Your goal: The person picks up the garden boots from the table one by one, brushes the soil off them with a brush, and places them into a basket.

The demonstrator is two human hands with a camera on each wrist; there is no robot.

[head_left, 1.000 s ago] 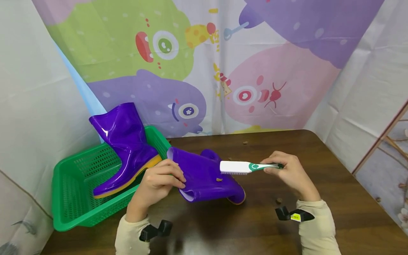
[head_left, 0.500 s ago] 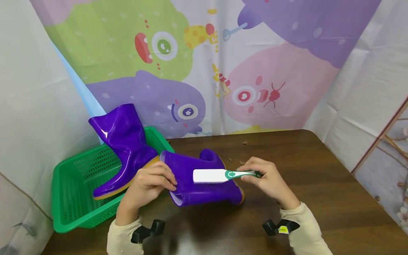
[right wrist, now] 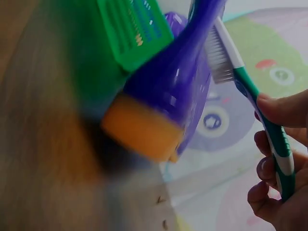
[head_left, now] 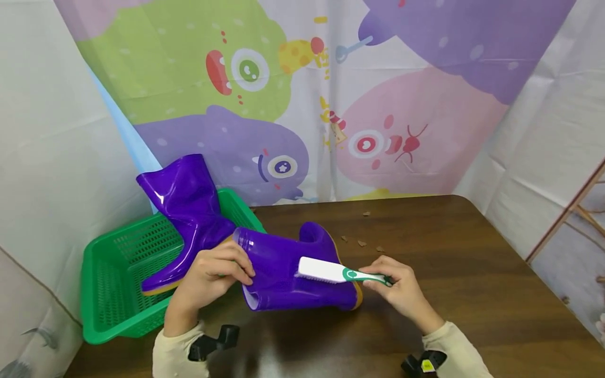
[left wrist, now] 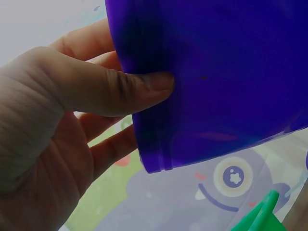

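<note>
A purple rain boot (head_left: 276, 252) with a yellow sole lies tilted on its side in the head view, its opening toward the left. My left hand (head_left: 215, 270) grips the rim of its shaft; in the left wrist view the thumb (left wrist: 144, 91) presses the outer side, with fingers behind the rim. My right hand (head_left: 399, 286) holds a scrubbing brush (head_left: 323, 270) by its green and white handle. The brush's bristles face down, right at the boot's shaft. In the right wrist view the bristles (right wrist: 219, 57) are beside the purple shaft, and the boot's heel (right wrist: 142, 127) faces the camera.
A green plastic basket (head_left: 111, 315) stands at the left with a second purple boot (head_left: 184, 194) leaning in it. Several small brown flakes (head_left: 362, 243) lie on the wooden table (head_left: 425, 231) behind the boot. A patterned cloth (head_left: 264, 152) hangs at the back.
The brush has moved left onto the boot's shaft, then slightly back right. A brown flake seen on the shaft earlier no longer shows. My left hand and the boot's rim have shifted a little left.
</note>
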